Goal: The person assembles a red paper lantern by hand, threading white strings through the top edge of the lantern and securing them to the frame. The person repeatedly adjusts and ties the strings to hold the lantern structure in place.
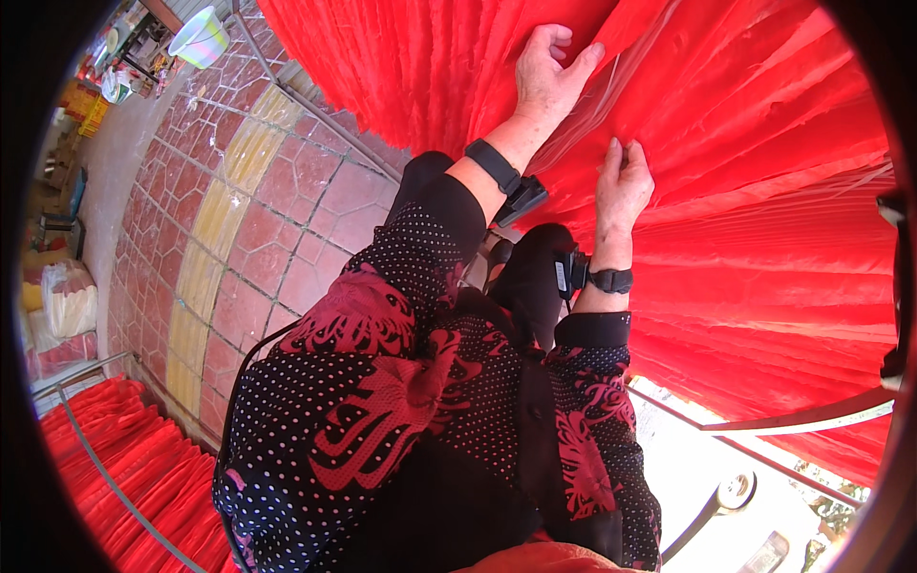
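A wide spread of gathered, pleated red cloth [726, 124] fills the upper right. Thin pale strands [604, 95] run across its folds between my two hands. My left hand [554, 81] is over the cloth at the top, its fingers curled and its thumb stretched away from them. Lower and to the right, my right hand [626, 186] points up at the folds, its thumb and forefinger tips slightly apart. I see nothing held in either hand; whether the fingertips touch the cloth or strands I cannot tell. Both wrists wear a black strap with a small device.
A second pleated red cloth [134, 468] lies on a metal frame at lower left. Metal rails edge the large cloth. Paved floor [287, 191] with a yellow strip runs at left. A pale bucket [199, 38] and packed bundles [69, 298] stand beyond. A small wheel [735, 489] shows lower right.
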A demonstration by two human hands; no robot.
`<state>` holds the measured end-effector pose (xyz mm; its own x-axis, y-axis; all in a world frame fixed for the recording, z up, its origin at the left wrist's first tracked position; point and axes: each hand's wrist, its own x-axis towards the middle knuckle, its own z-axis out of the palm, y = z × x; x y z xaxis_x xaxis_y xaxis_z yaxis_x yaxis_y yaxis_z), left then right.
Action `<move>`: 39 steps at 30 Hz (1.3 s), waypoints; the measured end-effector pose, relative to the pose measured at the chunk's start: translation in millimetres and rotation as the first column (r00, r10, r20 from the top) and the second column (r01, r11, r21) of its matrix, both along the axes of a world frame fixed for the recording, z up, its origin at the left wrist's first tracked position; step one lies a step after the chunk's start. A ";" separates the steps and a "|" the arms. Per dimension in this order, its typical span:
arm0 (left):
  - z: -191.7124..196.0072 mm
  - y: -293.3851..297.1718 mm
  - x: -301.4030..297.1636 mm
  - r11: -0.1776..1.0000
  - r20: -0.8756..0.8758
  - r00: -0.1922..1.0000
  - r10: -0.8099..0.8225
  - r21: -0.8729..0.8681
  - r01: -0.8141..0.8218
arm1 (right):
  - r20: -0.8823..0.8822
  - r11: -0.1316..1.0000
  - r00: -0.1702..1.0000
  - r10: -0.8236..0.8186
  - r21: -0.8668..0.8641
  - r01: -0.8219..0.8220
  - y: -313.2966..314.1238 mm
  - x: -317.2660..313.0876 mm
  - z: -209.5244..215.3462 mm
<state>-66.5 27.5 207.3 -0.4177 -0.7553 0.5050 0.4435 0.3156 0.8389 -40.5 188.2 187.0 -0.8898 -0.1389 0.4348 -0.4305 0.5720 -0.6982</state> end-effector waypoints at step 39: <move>7.6 29.2 15.9 0.984 0.100 0.994 0.039 -0.179 -0.021 | -0.047 0.999 0.999 0.020 0.035 -0.018 -3.4 10.3 1.5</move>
